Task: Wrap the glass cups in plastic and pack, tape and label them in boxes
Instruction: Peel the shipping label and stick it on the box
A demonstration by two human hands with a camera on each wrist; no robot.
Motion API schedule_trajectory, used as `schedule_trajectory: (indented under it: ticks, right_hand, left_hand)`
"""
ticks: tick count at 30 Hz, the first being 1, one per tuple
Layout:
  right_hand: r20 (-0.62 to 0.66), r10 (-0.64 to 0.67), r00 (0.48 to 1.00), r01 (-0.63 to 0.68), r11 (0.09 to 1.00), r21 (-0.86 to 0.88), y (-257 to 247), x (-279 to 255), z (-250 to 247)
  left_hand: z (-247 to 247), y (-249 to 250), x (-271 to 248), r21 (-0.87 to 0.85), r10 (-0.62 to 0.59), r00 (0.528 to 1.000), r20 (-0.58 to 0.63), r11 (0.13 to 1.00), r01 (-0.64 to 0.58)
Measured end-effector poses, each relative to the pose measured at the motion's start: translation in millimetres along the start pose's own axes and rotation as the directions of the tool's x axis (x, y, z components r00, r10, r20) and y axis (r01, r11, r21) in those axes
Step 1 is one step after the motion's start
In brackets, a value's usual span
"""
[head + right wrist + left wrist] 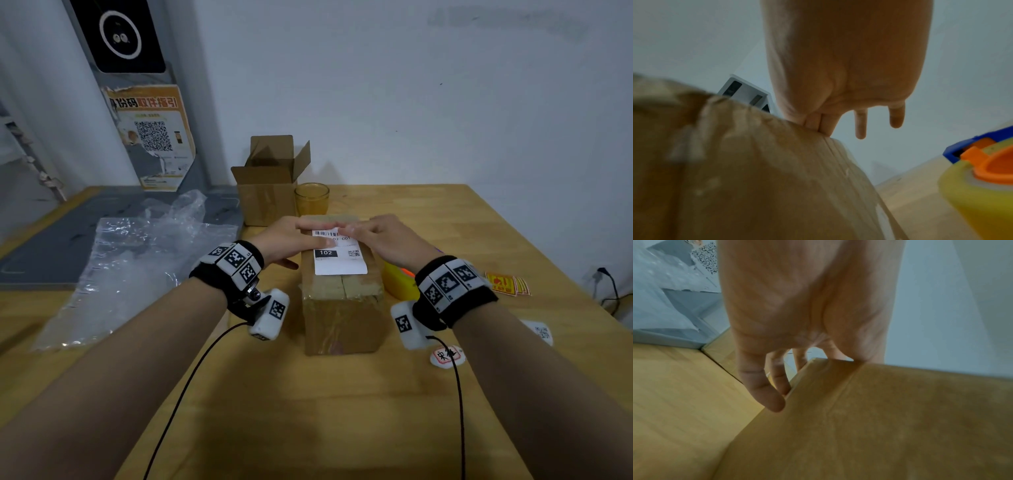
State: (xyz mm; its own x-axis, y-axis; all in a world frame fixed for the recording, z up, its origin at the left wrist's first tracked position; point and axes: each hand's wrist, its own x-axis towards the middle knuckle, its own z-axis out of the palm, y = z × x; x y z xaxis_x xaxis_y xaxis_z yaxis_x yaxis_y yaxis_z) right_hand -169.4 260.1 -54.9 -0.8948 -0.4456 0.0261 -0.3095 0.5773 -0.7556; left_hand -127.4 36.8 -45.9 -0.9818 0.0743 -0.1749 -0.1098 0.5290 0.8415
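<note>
A taped cardboard box (342, 308) stands at the table's middle, with a white shipping label (339, 260) marked 102 on its top. My left hand (291, 238) lies flat across the label's upper left, fingers straight, and my right hand (380, 236) presses its upper right with straight fingers. In the left wrist view the left hand (777, 386) hangs over the edge of the box (879, 418). The right wrist view has the right hand (838, 113) touching the top of the box (756, 162) beside the label (748, 94). An amber glass cup (311, 198) stands behind the box.
An open, empty-looking cardboard box (270, 181) stands at the back beside the cup. Clear plastic bags (137, 263) lie on the left over a grey mat. A yellow tape dispenser (399, 284) sits right of the box, and red stickers (507, 284) lie farther right.
</note>
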Motion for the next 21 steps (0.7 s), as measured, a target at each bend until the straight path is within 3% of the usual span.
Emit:
schedule_trajectory:
  ticks: [4, 12, 17, 21]
  right_hand:
    - [-0.088, -0.051, 0.995, 0.051, 0.999, 0.003, -6.6, 1.3, 4.5]
    - [0.108, -0.032, 0.994, 0.036, 0.999, -0.034, -9.3, -17.0, -3.7]
    - [0.169, 0.048, 0.984, -0.024, 0.99, -0.141, -10.5, -29.1, -6.6]
    - [0.246, 0.09, 0.965, -0.069, 0.994, -0.09, -19.5, -39.8, -11.8]
  left_hand:
    - [3.0, 1.1, -2.3, 0.007, -0.002, 1.0, -0.027, 1.0, 0.003]
    - [1.6, 7.8, -17.9, 0.164, -0.029, 0.996, 0.08, 0.986, 0.016]
    - [5.4, 11.3, -27.2, 0.271, -0.068, 0.993, 0.1, 0.962, 0.038]
    - [4.3, 13.1, -34.4, 0.306, -0.098, 0.988, 0.12, 0.95, 0.057]
